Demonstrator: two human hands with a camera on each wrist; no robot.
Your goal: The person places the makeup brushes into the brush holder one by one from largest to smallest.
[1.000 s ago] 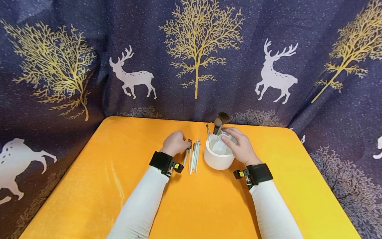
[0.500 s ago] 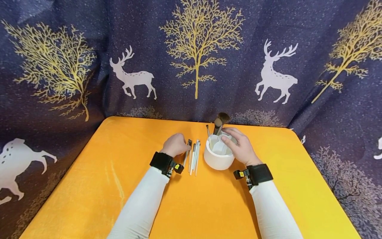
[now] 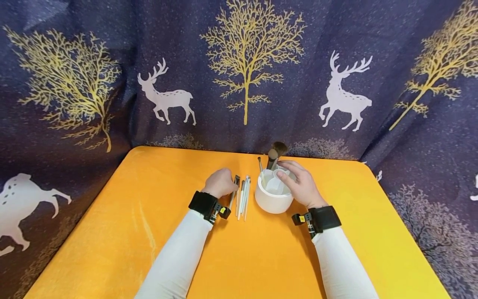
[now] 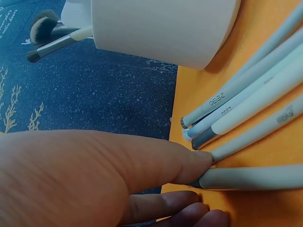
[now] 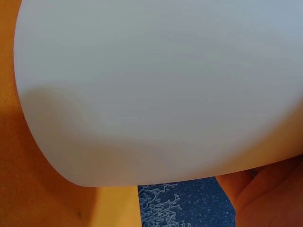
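Several slim pale-handled makeup brushes (image 3: pixel 244 199) lie side by side on the orange cloth. My left hand (image 3: pixel 219 182) is at the leftmost of them. In the left wrist view its thumb and fingers pinch that makeup brush (image 4: pixel 251 178) around the dark neck, the brush tip hidden behind the thumb. My right hand (image 3: pixel 301 184) grips the rim of a round white brush holder (image 3: pixel 274 202), thumb over the top and fingers around the far right side. A big fluffy brush (image 3: pixel 279 148) and a thin one (image 3: pixel 260 167) stand in the holder. Its white wall (image 5: pixel 142 94) fills most of the right wrist view.
An orange cloth (image 3: pixel 254 261) covers the table. Behind it hangs a dark blue curtain (image 3: pixel 224 137) printed with white deer and golden trees, close to the table's back edge. The other loose brushes (image 4: pixel 255 85) lie between my left hand and the holder.
My left hand has shifted slightly toward me along the leftmost brush, showing more of its dark end. My right hand and the brush holder have stayed in place.
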